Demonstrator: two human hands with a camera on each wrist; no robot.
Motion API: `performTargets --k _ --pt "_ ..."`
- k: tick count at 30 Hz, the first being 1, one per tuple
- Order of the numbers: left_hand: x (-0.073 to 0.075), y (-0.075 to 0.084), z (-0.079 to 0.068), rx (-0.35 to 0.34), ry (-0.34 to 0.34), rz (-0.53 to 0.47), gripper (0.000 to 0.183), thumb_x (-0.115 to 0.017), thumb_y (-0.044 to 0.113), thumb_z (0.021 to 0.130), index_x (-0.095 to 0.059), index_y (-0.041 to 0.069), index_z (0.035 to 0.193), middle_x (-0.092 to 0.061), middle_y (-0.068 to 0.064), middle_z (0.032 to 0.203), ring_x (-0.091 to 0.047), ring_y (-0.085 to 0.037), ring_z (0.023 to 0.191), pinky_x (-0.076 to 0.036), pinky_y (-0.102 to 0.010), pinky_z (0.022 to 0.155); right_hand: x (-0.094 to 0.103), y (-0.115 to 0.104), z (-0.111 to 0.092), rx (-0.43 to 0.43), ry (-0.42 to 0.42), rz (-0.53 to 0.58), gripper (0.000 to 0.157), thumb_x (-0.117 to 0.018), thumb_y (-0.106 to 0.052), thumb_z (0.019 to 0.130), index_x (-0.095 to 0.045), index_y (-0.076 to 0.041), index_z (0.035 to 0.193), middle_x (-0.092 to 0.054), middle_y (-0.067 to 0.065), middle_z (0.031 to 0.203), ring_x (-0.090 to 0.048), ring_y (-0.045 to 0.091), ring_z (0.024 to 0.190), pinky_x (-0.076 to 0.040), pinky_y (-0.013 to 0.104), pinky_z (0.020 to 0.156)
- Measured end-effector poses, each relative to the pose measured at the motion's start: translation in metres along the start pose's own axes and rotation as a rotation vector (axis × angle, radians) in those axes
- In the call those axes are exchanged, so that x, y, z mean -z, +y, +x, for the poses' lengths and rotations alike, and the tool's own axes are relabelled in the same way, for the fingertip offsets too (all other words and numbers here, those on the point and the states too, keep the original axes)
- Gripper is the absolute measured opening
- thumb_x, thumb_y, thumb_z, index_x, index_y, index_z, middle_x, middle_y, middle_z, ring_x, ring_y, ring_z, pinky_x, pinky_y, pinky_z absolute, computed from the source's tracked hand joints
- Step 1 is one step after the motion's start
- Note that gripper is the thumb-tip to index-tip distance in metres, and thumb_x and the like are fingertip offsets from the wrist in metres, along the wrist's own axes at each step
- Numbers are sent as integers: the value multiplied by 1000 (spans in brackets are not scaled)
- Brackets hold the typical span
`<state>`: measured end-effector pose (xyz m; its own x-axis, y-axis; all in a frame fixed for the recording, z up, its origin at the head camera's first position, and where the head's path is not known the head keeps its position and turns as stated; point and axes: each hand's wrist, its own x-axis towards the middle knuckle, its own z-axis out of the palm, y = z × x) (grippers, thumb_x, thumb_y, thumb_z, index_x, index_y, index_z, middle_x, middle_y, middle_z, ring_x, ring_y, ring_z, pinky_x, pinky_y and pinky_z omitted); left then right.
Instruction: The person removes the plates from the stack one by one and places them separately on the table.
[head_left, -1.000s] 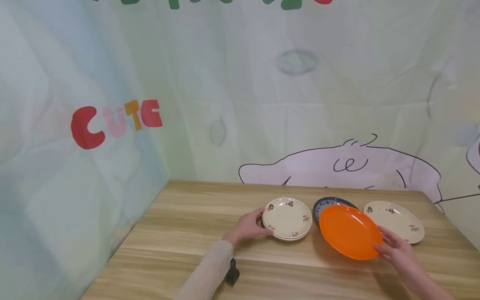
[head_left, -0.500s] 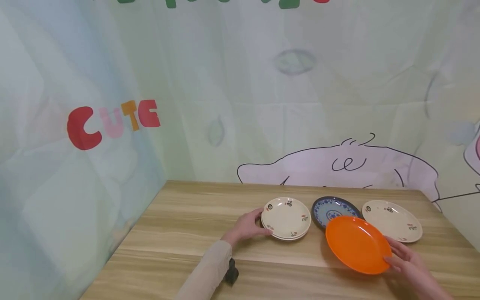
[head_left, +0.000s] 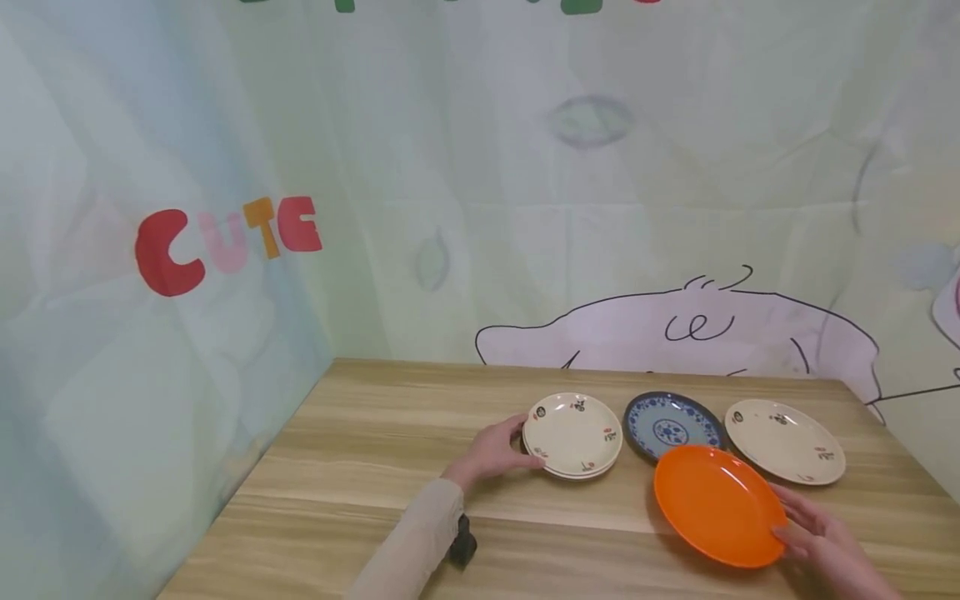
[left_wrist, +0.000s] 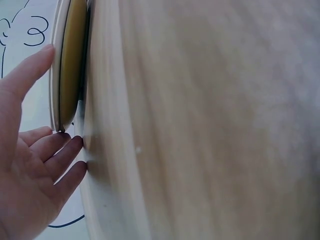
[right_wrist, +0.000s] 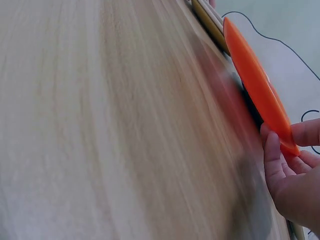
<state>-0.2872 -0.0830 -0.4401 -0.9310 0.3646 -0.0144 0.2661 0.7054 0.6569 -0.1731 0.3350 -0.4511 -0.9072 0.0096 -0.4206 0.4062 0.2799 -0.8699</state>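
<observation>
- Far left: cloth backdrop [head_left: 225, 358] is printed with CUTE in red, pink and orange letters [head_left: 228, 246].
- Wood-grain table [head_left: 337, 492]: all the plates are seen on or over it.
- Left forearm is covered by a pale sleeve [head_left: 412, 537]; a small black object [head_left: 463, 546] is seen just beside the cuff.
- Left hand [head_left: 491, 454]: nothing clenched. Fingers are spread loosely, left edge of the plate stack is touched by thumb and fingertips. In the left wrist view the thumb is laid against the pale rim.
- Plate stack [head_left: 573, 435]: cream rims, top plate marked with small red and black motifs. A yellowish-brown side is shown below the rims in the left wrist view.
- Blue plate [head_left: 670, 427]: placed just right of the stack, dark rim, floral pattern.
- Behind the table: a pinkish cartoon outline [head_left: 697, 343] is printed on the cloth.
- Orange plate [head_left: 720, 507]: held tilted above the table, nearer the camera; near rim of the blue plate is overlapped by it in the head view. Contact between them can't be told.
- Cream oval plate [head_left: 786, 442]: set right of the blue plate.
- Right hand [head_left: 821, 537]: orange plate's right edge is pinched, thumb on top, fingers beneath.
</observation>
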Motion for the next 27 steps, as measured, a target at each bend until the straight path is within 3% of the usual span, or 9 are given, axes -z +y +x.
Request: performTargets --k 13,27 --pt "1 2 2 -18 4 5 84 -74 43 70 -39 6 137 -44 -10 137 -39 -25 127 -31 -39 105 0 10 -1 53 -4 -28 73 -58 -6 86 -9 11 139 -14 36 140 -59 23 99 -53 37 81" --pt "0 0 3 -1 -6 14 86 -74 45 69 -38 6 137 -42 -9 138 -37 -24 128 -30 -39 106 1 12 0 29 -58 -58 72 -57 -7 87 -10 13 137 -18 37 138 -58 23 96 -53 39 81"
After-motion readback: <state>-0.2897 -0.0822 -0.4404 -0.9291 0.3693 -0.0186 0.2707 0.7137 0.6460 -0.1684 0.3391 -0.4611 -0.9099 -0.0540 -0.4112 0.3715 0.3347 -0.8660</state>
